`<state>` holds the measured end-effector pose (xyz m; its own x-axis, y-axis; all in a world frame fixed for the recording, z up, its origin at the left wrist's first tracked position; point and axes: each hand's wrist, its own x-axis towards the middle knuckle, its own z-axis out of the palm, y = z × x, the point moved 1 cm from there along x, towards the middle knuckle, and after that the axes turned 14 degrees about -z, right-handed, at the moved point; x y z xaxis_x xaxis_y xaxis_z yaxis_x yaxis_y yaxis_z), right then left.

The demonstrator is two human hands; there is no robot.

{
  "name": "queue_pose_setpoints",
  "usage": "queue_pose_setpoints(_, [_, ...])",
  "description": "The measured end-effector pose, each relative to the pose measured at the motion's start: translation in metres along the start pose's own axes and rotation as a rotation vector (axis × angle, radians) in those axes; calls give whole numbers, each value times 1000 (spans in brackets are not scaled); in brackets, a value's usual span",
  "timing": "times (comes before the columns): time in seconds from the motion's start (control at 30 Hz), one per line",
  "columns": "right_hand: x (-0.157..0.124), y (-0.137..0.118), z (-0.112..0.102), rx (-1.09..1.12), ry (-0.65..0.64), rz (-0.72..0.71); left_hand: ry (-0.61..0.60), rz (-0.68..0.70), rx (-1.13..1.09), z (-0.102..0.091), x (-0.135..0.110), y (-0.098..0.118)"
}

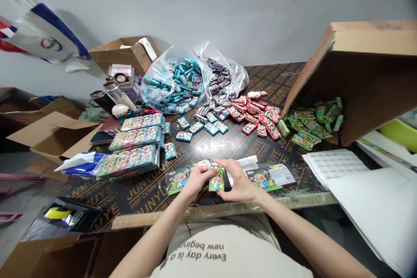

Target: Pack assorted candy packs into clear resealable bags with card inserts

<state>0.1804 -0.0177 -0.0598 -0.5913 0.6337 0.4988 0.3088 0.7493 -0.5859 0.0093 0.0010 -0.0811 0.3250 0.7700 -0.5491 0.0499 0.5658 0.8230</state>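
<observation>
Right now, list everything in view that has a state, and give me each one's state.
Green packet: held in both hands.
Left hand: closed on the packet.
Right hand: closed on the packet.
Bag of blue packets: open, well filled.
Red packets: loose, heaped.
Large carton: open, green packets in its mouth.
Carton at left: flaps open.
Multi-packs: stacked.

The person wears a cream top (pixel 234 260) with dark lettering (pixel 202 252) across the front (upside down from this view, reading "Every day is a new begin", the end hidden). Forearms (pixel 158 232), left hand (pixel 198 180) and right hand (pixel 240 184) are bare.
</observation>
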Motion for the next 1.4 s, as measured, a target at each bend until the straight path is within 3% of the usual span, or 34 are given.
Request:
queue_pose_setpoints(0.07, [-2, 7, -1, -59, 103, 58, 88, 115, 200, -13, 0, 2])
queue_pose_setpoints(0.17, [-7, 28, -5, -189, 183, 131, 324, 317, 808, -38, 1, -1])
queue_pose_setpoints(0.23, [-9, 41, -3, -259, 133, 129, 391, 342, 1134, -51, 4, -8])
queue_pose_setpoints(0.33, [-9, 50, 3, -323, 19, 120, 401, 377, 1264, -58, 4, -17])
queue_pose_setpoints(0.43, [-7, 44, 4, -225, -75, 78, 403, 455, 1193, -56, -3, -17])
queue_pose_setpoints(0.53, [-3, 35, 0, 36, -182, -25, 306, 490, 1124, -53, -13, -12])
queue_pose_setpoints(0.6, [1, 32, -3, 198, -164, -32, 280, 495, 1056, -51, -17, -8])
queue_pose_setpoints(0.67, [8, 32, -2, 321, 42, 69, 384, 484, 914, -50, -19, -4])
queue_pose_setpoints(0.77, [23, 29, 11, 575, 517, 364, 516, 453, 508, -42, -16, -2])
queue_pose_setpoints(0.87, [42, 22, 32, 886, 794, 598, 355, 394, 66, -24, -9, -7])
queue_pose_setpoints(0.97, [58, 15, 46, 951, 946, 701, 280, 329, -254, -3, -4, -15])
queue_pose_setpoints(1.07, [64, 10, 49, 882, 929, 764, 316, 270, -491, 6, -3, -14])
queue_pose_setpoints(1.17, [63, 6, 44, 886, 901, 745, 293, 158, -626, 2, -6, -1])
queue_pose_setpoints(1.3, [59, 7, 33, 1080, 895, 711, 107, -92, -694, -12, -6, 15])
queue_pose_setpoints(1.4, [57, 14, 29, 1186, 821, 795, 20, -152, -651, -19, -5, 21])
